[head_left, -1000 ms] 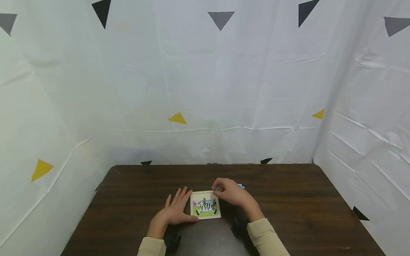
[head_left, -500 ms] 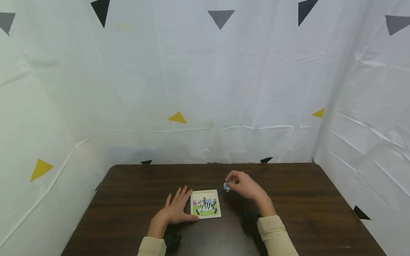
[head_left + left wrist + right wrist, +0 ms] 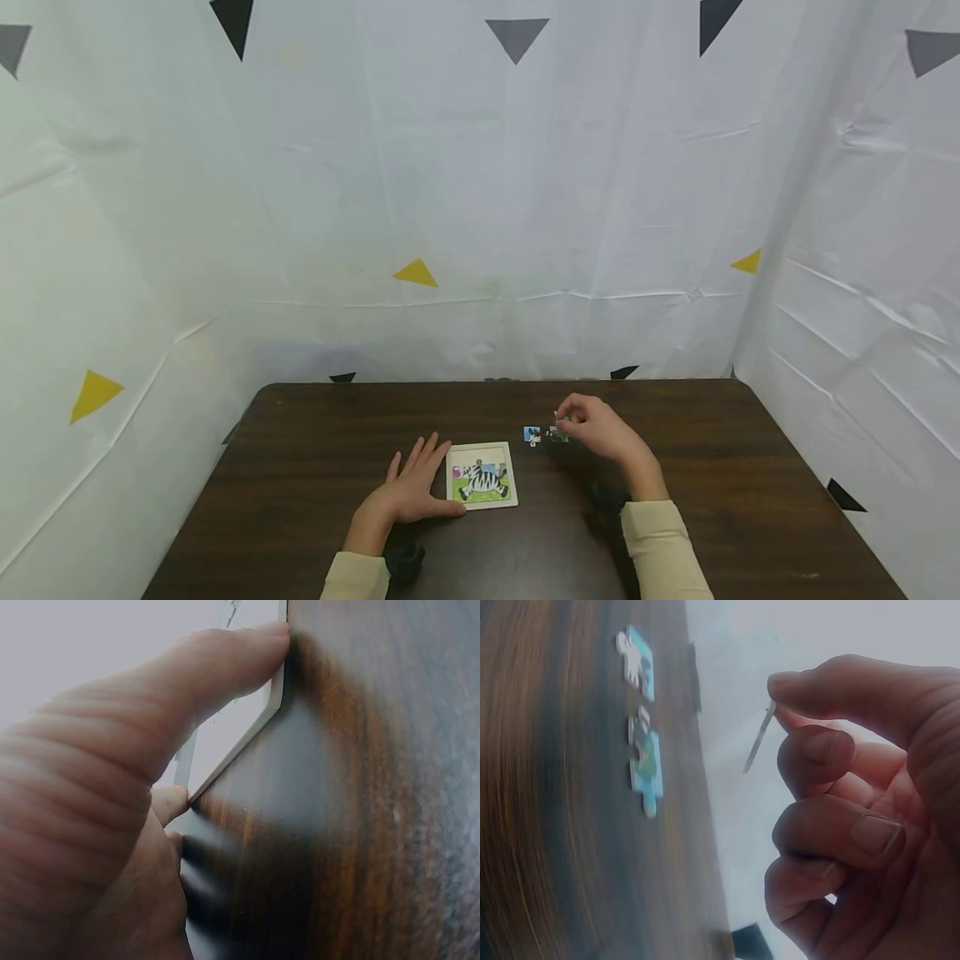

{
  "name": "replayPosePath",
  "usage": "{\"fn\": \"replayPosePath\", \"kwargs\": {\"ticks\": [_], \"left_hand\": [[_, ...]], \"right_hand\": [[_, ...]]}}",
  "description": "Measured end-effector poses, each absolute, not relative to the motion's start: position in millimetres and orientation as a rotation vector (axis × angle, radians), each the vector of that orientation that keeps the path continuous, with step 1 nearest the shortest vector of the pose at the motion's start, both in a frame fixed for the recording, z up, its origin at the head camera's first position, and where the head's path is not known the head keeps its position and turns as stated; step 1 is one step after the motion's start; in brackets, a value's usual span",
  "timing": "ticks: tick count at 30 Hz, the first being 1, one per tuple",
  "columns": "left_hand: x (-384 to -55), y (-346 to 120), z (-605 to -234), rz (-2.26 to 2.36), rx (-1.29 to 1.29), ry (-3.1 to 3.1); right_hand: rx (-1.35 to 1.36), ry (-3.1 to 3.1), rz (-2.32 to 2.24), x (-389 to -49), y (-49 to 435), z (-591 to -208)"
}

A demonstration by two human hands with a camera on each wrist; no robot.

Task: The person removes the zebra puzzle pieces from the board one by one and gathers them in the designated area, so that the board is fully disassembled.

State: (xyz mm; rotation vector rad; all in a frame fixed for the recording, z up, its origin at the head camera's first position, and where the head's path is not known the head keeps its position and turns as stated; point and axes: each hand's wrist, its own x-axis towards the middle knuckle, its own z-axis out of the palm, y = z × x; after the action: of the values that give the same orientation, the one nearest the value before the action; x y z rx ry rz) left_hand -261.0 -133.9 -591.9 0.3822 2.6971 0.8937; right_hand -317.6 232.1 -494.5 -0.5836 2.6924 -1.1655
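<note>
A small square puzzle tray [image 3: 513, 483] with a zebra picture lies on the table; its upper strip shows bare pale board. My left hand [image 3: 408, 500] rests against it, thumb along the near edge and spread fingers by the left side. In the left wrist view the thumb [image 3: 225, 667] presses over the tray's edge. Above the table, my right hand [image 3: 603, 429] pinches a thin puzzle piece [image 3: 759, 739] between thumb and index finger, seen edge-on in the right wrist view. Two loose puzzle pieces, one left [image 3: 532, 434] and one right [image 3: 557, 434], lie near that hand.
The dark wooden table [image 3: 337, 433] ends at a far edge behind the pieces. White sheeting [image 3: 480, 183] with coloured triangles hangs behind and on both sides.
My right hand has moved right and away from the tray's far right corner, passing over the left loose piece and uncovering it. The left hand stays in place on the tray.
</note>
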Motion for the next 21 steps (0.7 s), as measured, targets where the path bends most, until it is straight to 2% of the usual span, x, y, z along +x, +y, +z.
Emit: {"fn": "replayPosePath", "kwargs": {"ticks": [21], "left_hand": [[-260,-134,-593,0.885,0.372,2.698]], "right_hand": [[-0.376,2.713,-1.048,-324,261,-520]]}}
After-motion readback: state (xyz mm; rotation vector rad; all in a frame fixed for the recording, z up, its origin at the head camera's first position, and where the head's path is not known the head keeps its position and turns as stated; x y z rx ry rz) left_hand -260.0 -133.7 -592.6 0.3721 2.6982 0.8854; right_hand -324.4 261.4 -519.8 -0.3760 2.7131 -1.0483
